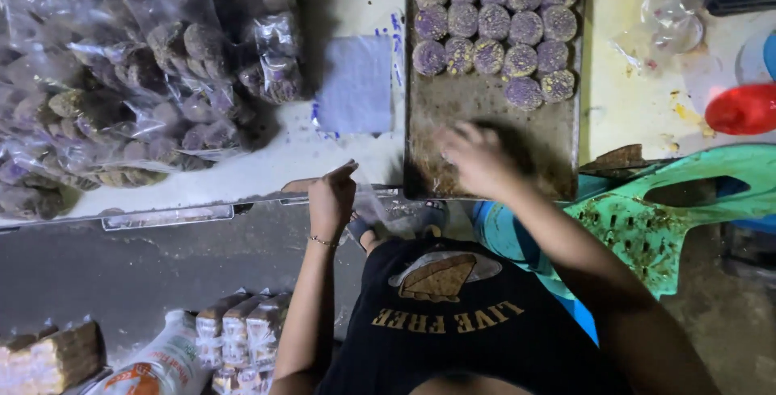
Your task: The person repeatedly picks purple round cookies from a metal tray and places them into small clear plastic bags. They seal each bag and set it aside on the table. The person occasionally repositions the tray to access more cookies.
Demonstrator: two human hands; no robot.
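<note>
A: Nearest to the camera is the person's black shirt point(461, 330). Above it, what do the hands do?

B: The right hand point(477, 156) is over the bare, greasy part of the metal baking tray point(493, 108). It is blurred, the fingers spread; I cannot tell if it grips something. The left hand point(333, 197) pinches a thin clear plastic bag point(373, 201) at the table edge, fingers closed on it.

A: And the food?

B: Round purple cookies point(493, 23), rough with yellow crumbs, fill the far half of the tray in rows. The near half is empty, so there is room for the hand.

A: Around the tray?

B: On the left a flat pale sheet point(356, 84), then a heap of shiny bags with packed cookies point(145, 80). On the right a red lid point(744, 109) and a green plastic chair point(655, 225) with slots, close to the tray corner
</note>
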